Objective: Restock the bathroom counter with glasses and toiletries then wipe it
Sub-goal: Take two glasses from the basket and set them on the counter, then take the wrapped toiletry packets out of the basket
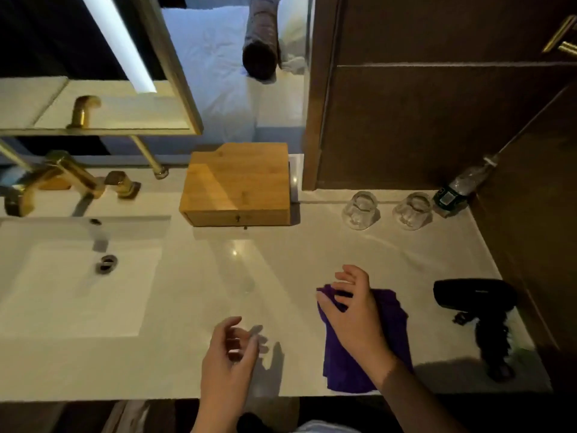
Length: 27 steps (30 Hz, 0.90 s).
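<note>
A purple cloth [392, 332] lies crumpled on the white counter [218, 276] near its front edge. My right hand [352, 310] hovers over the cloth's left part, fingers spread, palm down; whether it touches the cloth I cannot tell. My left hand [229, 360] floats above the bare counter to the cloth's left, fingers loosely curled and apart, holding nothing. Two clear glasses [360, 210] [412, 210] stand side by side at the back right. A plastic water bottle [462, 185] leans in the back right corner.
A wooden box [237, 185] sits at the back middle against the mirror. A white sink [78, 276] with a gold faucet [71, 179] fills the left. A black hair dryer [477, 301] lies at the right, by the dark wooden wall [437, 120].
</note>
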### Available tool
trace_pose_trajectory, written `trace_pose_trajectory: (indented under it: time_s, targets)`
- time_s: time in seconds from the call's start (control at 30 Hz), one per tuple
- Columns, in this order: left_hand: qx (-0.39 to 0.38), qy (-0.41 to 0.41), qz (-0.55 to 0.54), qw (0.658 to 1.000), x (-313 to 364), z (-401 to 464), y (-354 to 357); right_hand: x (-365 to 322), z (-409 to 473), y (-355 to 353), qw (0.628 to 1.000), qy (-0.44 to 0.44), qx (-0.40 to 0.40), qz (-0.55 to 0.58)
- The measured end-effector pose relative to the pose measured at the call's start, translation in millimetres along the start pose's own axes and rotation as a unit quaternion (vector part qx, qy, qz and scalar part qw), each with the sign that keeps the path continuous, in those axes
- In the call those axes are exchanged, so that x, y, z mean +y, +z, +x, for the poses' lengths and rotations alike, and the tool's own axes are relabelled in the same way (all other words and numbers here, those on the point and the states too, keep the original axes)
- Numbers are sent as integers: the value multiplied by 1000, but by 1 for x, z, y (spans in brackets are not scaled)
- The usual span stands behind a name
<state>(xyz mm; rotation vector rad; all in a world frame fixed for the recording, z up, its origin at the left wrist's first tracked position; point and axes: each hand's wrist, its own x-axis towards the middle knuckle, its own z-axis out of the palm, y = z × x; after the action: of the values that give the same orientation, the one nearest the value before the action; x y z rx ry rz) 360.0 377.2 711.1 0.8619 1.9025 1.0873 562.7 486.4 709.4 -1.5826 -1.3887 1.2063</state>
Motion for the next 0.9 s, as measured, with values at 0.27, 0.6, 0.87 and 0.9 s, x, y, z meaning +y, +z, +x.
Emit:
trace_pose_trajectory:
  time_s: [0.27, 0.6, 0.87, 0.9]
  targets:
    - [97, -56, 23, 993, -68, -86, -115, -1, -95, 82, 974, -32, -201, -97]
    - [193, -315, -35, 929, -213, -184, -158, 32, -147, 185, 808, -71, -510, -286]
    - [272, -550, -152, 775, -255, -294, -119, 78, -128, 231, 630, 20, -623, -463]
    - [272, -556, -156, 769, -253, -306, -113, 84, -127, 236, 625, 23, -621, -474]
